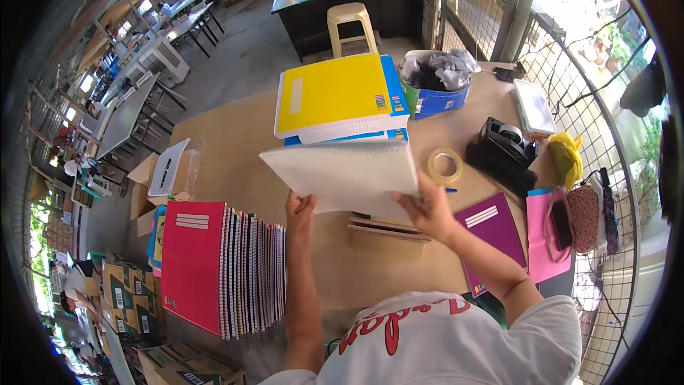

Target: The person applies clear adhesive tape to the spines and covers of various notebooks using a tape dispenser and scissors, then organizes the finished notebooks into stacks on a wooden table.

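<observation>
Between my two hands a white-faced spiral notebook (pixel 342 175) is held up, tilted, with its bound edge at the top. My left hand (pixel 301 208) pinches its lower left corner. At the right side, my right hand (pixel 429 208) grips the edge with the thumb on the near face. Just behind it stands a stack of notebooks with a yellow notebook (pixel 335 93) on top and blue covers showing. To the left of my left forearm, a long row of spiral notebooks leans together, a red notebook (pixel 192 264) in front. Wooden strips (pixel 388 228) lie on the table below the held notebook.
On the table's right are a tape roll (pixel 444 166), a black tape dispenser (pixel 507 141), a purple notebook (pixel 493 239) and a pink pouch (pixel 548 235). A blue box (pixel 438 96) with plastic bags stands behind. Wire mesh (pixel 598 100) borders the right side.
</observation>
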Tool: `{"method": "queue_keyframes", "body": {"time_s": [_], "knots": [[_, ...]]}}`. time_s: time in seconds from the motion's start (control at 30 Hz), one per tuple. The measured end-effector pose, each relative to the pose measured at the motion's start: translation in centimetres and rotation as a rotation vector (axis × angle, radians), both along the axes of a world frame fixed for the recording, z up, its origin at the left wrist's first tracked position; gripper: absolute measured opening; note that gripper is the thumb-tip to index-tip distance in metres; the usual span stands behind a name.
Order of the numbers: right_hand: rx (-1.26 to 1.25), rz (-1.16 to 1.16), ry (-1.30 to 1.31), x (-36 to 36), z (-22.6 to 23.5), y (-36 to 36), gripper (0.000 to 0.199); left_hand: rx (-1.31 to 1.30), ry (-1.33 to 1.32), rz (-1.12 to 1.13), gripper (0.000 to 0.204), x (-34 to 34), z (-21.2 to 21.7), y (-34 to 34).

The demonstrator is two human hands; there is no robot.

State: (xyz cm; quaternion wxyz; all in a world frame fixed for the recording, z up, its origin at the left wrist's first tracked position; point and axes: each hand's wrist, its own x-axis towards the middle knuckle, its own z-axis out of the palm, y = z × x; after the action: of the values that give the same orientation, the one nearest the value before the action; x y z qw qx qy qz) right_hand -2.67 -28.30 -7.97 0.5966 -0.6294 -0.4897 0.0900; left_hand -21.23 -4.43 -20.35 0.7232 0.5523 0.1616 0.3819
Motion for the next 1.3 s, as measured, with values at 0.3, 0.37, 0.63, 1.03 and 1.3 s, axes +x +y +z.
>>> {"method": "queue_keyframes", "body": {"time_s": [0.3,0.37,0.63,1.03,1.3], "knots": [[-0.042,0.106,0.035,-4.0,-7.2,2.0,0.023,-0.127,0.027,0.036,0.038,-4.4,-6.8,3.0],[-0.017,0.107,0.013,-4.3,-8.2,1.8,0.024,-0.108,0.051,0.008,0.039,-5.4,-8.9,3.2],[-0.079,0.033,0.221,-0.7,-14.8,-8.4,0.032,-0.153,0.329,-0.185,0.054,-4.7,-14.1,-5.9],[-0.359,-0.046,-0.127,8.9,-16.0,-11.8,0.05,1.475,0.588,0.157,0.04,7.6,5.2,-21.5],[-0.704,-0.754,-0.913,22.4,-19.3,-14.1,0.016,1.386,0.573,0.295,0.032,11.0,6.6,-23.7]]}}
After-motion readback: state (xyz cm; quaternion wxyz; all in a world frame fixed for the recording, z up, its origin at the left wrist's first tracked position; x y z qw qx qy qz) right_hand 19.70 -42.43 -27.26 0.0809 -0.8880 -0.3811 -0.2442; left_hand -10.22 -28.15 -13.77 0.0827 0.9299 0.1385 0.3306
